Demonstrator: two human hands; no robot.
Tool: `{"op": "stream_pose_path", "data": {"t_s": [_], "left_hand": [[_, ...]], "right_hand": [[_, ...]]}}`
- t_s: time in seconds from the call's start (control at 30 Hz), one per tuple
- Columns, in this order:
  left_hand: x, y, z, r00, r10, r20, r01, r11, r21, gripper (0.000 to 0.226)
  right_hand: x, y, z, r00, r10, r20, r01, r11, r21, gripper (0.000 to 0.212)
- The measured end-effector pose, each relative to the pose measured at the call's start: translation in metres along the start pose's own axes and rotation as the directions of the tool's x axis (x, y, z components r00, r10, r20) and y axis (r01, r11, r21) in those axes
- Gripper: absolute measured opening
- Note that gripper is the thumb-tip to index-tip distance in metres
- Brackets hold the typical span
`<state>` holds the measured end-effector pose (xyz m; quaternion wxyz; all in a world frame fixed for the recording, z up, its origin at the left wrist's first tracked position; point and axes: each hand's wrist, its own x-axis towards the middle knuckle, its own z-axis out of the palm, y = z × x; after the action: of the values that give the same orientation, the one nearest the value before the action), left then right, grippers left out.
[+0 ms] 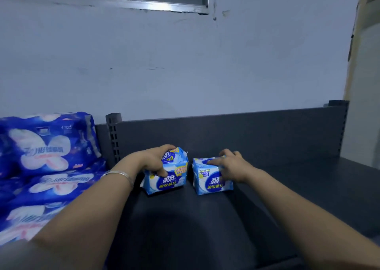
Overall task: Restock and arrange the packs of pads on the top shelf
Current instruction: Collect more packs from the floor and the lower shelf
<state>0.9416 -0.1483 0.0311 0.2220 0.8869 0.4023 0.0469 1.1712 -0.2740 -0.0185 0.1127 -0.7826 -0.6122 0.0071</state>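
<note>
Your L hand (pixel 156 160) is curled over the top of the L pack (pixel 167 179), thumb on its front, fingers wrapped behind; your R hand (pixel 230 167) grips the R pack (pixel 211 178), fingers laid across its top. Both light-blue packs sit on the dark shelf (pixel 287 189) near the back panel (pixel 226 134), side by side w/ a narrow gap btwn them, the L one tilted a bit. Big dark-blue packs (pixel 45 144) are piled at far left, and there's a bangle (pixel 120 175) on your L wrist.

Seeing shiny, smooth plastic packs (pixel 169 185), a dull metal shelf (pixel 287 187), a shiny metal bangle (pixel 121 175), a rough wall (pixel 185 64).
</note>
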Motion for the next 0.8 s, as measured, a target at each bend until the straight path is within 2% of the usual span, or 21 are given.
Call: {"op": "stream_pose_path", "data": {"t_s": [0.1, 0.2, 0.4, 0.73, 0.8], "left_hand": [[0.012, 0.004, 0.004, 1.0, -0.011, 0.006, 0.01, 0.998, 0.058, 0.087], [0.023, 0.006, 0.009, 0.999, -0.029, 0.014, 0.027, 0.993, 0.117, 0.087], [0.033, 0.003, 0.025, 0.997, -0.04, 0.062, 0.027, 0.979, 0.203, 0.09], [0.046, 0.008, 0.035, 0.992, 0.101, 0.071, -0.118, 0.947, 0.298, 0.085], [0.047, 0.016, 0.042, 0.991, 0.126, 0.039, -0.132, 0.94, 0.315, 0.082]], "right_hand": [[0.013, -0.013, 0.008, 0.997, -0.036, -0.065, 0.033, 0.999, -0.041, 0.063], [0.021, -0.023, 0.017, 0.994, -0.014, -0.111, 0.006, 0.997, -0.073, 0.061], [0.02, -0.02, 0.019, 0.992, 0.002, -0.127, -0.016, 0.993, -0.114, 0.057], [0.011, -0.011, 0.021, 0.975, 0.066, -0.211, -0.083, 0.994, -0.073, 0.054], [0.011, -0.001, 0.02, 0.979, 0.092, -0.182, -0.108, 0.991, -0.082, 0.053]]}}
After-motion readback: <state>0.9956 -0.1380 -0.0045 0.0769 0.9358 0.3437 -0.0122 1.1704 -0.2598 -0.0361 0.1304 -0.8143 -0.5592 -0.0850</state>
